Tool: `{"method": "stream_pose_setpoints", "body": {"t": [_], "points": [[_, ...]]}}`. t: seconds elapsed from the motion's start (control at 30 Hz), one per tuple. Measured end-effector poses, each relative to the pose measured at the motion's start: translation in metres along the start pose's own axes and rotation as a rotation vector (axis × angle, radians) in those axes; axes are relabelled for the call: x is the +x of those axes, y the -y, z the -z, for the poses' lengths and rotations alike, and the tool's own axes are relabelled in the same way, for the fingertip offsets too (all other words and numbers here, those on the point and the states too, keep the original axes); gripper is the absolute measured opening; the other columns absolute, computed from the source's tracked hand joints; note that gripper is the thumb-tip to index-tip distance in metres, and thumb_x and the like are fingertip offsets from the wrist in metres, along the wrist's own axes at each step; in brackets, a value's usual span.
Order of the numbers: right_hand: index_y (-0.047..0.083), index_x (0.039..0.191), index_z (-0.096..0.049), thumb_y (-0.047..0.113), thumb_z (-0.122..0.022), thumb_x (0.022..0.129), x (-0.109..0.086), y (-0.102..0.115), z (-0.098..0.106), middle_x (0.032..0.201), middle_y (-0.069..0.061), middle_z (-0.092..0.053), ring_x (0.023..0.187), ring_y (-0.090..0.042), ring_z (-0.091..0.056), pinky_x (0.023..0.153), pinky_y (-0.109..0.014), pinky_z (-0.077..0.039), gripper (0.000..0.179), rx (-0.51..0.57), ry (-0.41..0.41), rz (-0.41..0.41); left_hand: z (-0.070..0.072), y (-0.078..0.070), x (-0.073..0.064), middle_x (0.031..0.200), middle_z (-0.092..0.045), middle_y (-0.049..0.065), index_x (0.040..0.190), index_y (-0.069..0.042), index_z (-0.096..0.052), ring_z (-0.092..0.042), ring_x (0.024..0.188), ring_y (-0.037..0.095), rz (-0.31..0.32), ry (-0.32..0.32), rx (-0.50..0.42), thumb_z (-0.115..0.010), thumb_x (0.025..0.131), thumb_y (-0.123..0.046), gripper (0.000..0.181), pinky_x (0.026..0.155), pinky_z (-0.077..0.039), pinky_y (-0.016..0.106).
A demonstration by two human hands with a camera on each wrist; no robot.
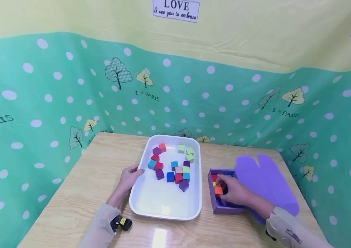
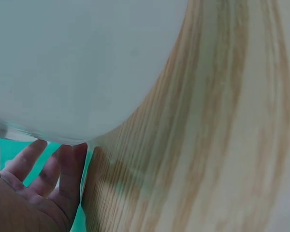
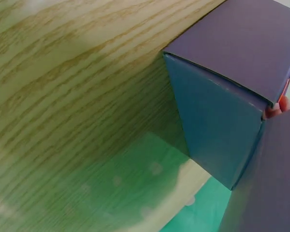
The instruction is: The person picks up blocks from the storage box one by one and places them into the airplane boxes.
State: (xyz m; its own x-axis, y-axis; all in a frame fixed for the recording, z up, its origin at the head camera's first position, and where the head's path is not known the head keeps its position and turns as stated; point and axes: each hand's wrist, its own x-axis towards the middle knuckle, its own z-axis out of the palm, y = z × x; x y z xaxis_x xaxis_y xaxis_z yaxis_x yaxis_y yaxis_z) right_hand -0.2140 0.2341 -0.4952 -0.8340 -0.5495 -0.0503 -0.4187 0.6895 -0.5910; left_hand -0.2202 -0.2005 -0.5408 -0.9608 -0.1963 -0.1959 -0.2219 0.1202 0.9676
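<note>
My left hand (image 1: 129,177) grips the left rim of a white tray (image 1: 150,206), thumb over the edge. In the left wrist view its fingers (image 2: 67,166) lie against the tray's outer wall. Over the open purple box (image 1: 229,210), my right hand (image 1: 234,190) pinches an orange cube (image 1: 218,191) between thumb and fingers. A red cube (image 1: 214,177) and a yellow one show inside the box, partly covered by that hand. From the right wrist, the box's outer walls (image 3: 217,121) hide most of the hand; only fingertips show at the far right.
Several coloured cubes lie in the tray's far half, among them light green cubes (image 1: 181,148), a blue cube (image 1: 170,177) and a purple cube (image 1: 184,185). The box's purple lid flap (image 1: 265,182) spreads to the right. A polka-dot cloth (image 1: 175,89) hangs behind the wooden table (image 1: 94,172).
</note>
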Motion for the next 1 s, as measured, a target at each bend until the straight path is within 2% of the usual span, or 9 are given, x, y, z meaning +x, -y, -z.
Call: {"method": "stream_pose_setpoints", "body": {"t": [0.37,0.57,0.8,1.0], "points": [[0.013,0.100,-0.058,0.002,-0.082,0.071,0.000,-0.004,-0.008,0.085,0.004,-0.059,0.076,-0.013,-0.056,0.064,-0.025,-0.052,0.039,-0.002,-0.042,0.020,0.000,0.002,0.001,0.121,-0.061,0.026,0.133,0.002,-0.055,-0.064,0.102,0.032,0.005,0.015,-0.004,-0.066,0.088,-0.019,0.052,0.082,-0.057,0.037],[0.017,0.098,-0.059,0.006,-0.083,0.072,0.000,-0.005,-0.011,0.084,0.006,-0.059,0.075,-0.013,-0.055,0.064,-0.025,-0.051,0.037,-0.003,-0.061,-0.007,-0.001,0.001,0.002,0.121,-0.061,0.026,0.133,0.003,-0.055,-0.065,0.100,0.033,-0.004,0.013,-0.017,-0.066,0.088,-0.018,0.051,0.081,-0.058,0.037],[0.022,0.096,-0.060,0.009,-0.085,0.071,0.001,-0.004,-0.013,0.084,0.010,-0.057,0.074,-0.011,-0.052,0.063,-0.024,-0.049,0.038,-0.081,-0.090,-0.058,-0.002,-0.002,0.002,0.120,-0.061,0.026,0.133,0.003,-0.055,-0.065,0.099,0.032,-0.015,0.013,-0.021,-0.066,0.087,-0.017,0.051,0.080,-0.058,0.037],[0.022,0.096,-0.061,0.011,-0.085,0.071,-0.002,-0.002,-0.018,0.089,0.010,-0.058,0.078,-0.008,-0.051,0.067,-0.025,-0.050,0.037,-0.152,-0.102,-0.048,0.000,0.002,0.001,0.122,-0.060,0.027,0.133,0.005,-0.053,-0.064,0.102,0.033,-0.010,0.010,0.002,-0.066,0.088,-0.018,0.052,0.082,-0.057,0.036]]}}
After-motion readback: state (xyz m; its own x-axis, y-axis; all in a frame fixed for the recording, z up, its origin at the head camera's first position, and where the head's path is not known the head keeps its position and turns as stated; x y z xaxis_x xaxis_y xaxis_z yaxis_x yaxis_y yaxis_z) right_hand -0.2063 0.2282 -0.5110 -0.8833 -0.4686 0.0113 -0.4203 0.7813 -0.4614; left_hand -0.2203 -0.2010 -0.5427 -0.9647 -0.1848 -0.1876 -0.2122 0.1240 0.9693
